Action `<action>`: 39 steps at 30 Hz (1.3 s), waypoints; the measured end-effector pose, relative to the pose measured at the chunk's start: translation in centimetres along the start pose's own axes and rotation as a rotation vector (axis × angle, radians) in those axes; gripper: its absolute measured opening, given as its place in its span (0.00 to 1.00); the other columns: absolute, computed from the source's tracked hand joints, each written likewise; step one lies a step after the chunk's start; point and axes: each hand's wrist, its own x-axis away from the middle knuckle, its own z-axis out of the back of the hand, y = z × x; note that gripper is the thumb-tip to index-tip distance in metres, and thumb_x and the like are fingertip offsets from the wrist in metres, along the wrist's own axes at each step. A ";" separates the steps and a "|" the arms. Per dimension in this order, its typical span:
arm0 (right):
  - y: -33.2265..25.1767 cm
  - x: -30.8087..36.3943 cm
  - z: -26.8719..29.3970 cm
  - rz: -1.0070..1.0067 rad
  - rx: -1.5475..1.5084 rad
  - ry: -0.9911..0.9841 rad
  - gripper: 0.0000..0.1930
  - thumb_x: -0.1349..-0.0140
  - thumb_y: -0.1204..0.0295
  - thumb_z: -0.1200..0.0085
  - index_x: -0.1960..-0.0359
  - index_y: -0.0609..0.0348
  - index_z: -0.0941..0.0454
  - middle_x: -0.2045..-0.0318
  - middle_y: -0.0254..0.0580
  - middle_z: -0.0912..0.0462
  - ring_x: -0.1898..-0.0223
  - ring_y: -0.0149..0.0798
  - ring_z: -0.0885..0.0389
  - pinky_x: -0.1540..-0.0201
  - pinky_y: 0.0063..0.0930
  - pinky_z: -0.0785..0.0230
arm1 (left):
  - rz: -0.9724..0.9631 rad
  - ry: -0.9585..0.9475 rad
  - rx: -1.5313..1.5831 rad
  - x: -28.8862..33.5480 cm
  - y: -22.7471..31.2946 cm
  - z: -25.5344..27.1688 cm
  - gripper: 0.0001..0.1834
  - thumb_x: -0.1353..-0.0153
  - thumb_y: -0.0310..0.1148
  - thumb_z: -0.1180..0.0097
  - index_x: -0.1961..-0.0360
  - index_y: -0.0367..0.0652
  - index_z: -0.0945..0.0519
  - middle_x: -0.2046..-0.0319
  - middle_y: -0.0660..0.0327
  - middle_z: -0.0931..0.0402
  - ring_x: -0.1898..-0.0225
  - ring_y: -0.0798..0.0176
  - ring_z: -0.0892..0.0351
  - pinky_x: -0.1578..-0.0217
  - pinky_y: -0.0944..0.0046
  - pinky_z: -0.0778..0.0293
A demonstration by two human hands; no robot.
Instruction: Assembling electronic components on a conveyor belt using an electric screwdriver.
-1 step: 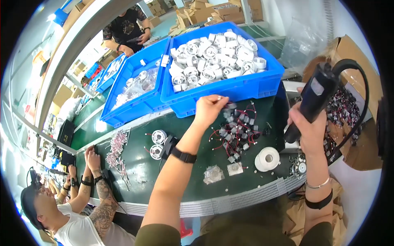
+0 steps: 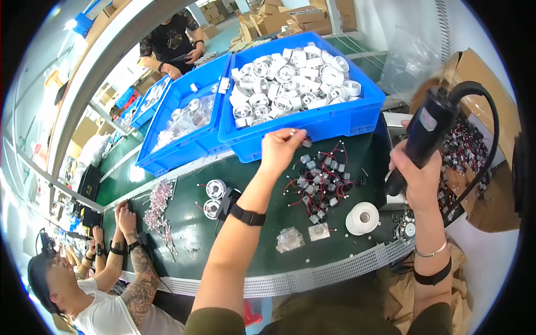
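My left hand (image 2: pixel 281 148) is raised in front of the large blue bin (image 2: pixel 312 131), thumb and fingertips pinched on a small grey part (image 2: pixel 306 143). Its exact kind is too small to tell. Below it on the green bench lies a pile of small grey motor-like parts with red and black wires (image 2: pixel 321 181). My right hand (image 2: pixel 417 170) is wrapped round a thick black corded electric screwdriver (image 2: pixel 429 123), held upright and tilted at the right. Its cable loops over to the right, and its lower tip points down beside a metal box.
White ring-shaped housings (image 2: pixel 285 72) fill the large bin; a second blue bin (image 2: pixel 184 137) stands left. Two round white units (image 2: pixel 214 198), pink-white wires (image 2: pixel 159 206) and a white spool (image 2: pixel 363 218) lie on the bench. An open carton (image 2: pixel 480 195) stands right; a co-worker (image 2: pixel 106 285) sits left.
My left hand has shifted slightly left, and the grey part between its fingertips shows less blur. My right hand and the screwdriver have moved a little to the left.
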 end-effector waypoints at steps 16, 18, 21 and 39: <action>2.1 2.9 -3.5 0.842 0.508 0.160 0.19 0.49 0.78 0.43 0.54 0.65 0.32 0.52 0.49 0.32 0.53 0.44 0.31 0.48 0.32 0.38 | 0.059 -0.178 0.397 1.4 6.6 2.0 0.09 0.39 0.33 0.47 0.68 0.37 0.22 0.76 0.61 0.23 0.74 0.68 0.23 0.70 0.69 0.26; 1.9 4.2 -5.5 0.511 0.353 -0.058 0.21 0.47 0.75 0.43 0.51 0.65 0.32 0.52 0.50 0.30 0.58 0.38 0.28 0.56 0.28 0.32 | 0.090 -0.328 0.468 2.6 7.3 1.4 0.09 0.39 0.32 0.47 0.68 0.36 0.22 0.76 0.61 0.23 0.74 0.68 0.23 0.70 0.69 0.26; 2.6 3.6 -6.6 0.052 0.080 -0.199 0.21 0.46 0.76 0.44 0.49 0.66 0.33 0.56 0.45 0.27 0.61 0.31 0.26 0.60 0.22 0.31 | 0.074 -0.466 0.481 4.5 8.2 0.9 0.07 0.40 0.28 0.47 0.68 0.35 0.22 0.76 0.58 0.22 0.76 0.68 0.24 0.73 0.69 0.26; 3.8 3.4 -4.8 -0.290 -0.139 -0.302 0.15 0.45 0.84 0.47 0.55 0.69 0.30 0.69 0.38 0.25 0.67 0.29 0.23 0.61 0.21 0.28 | -0.180 -0.318 -1.210 -14.4 0.1 5.0 0.25 0.58 0.42 0.38 0.60 0.37 0.23 0.63 0.46 0.22 0.59 0.45 0.23 0.57 0.53 0.28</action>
